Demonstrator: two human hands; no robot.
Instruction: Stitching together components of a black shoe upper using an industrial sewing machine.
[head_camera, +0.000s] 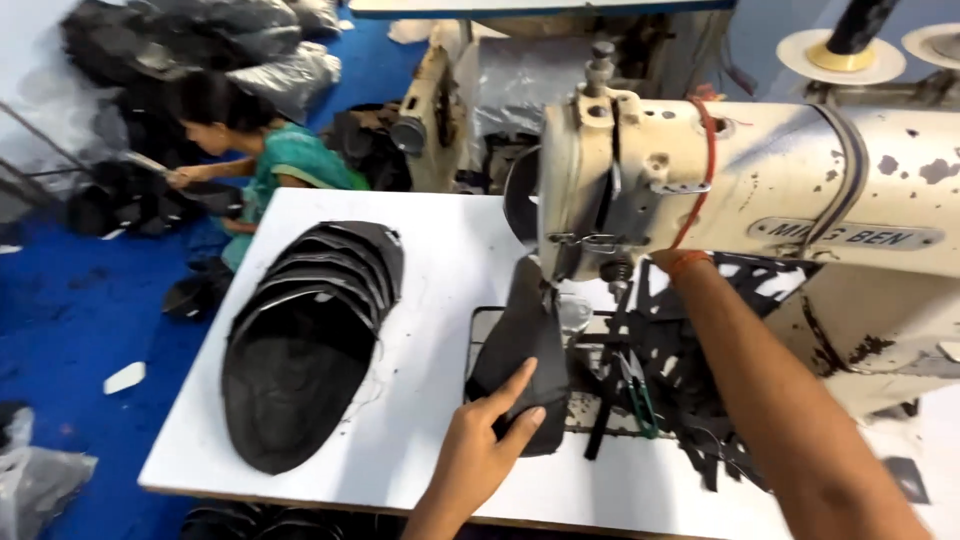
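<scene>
Fingers of the left hand (478, 445) press flat, ungripping, on the black fabric piece (522, 352) under the sewing machine (740, 190); right hand's grip is hidden behind it.

Two bare forearms without sleeves. The left hand (478, 450) wears no glove or ring. An orange-red thread band (688, 261) circles the right wrist; the right hand itself is hidden.

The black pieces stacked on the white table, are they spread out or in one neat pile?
Spread out: the black pieces lie fanned, overlapping like shingles, each curved edge showing on the white table.
</scene>
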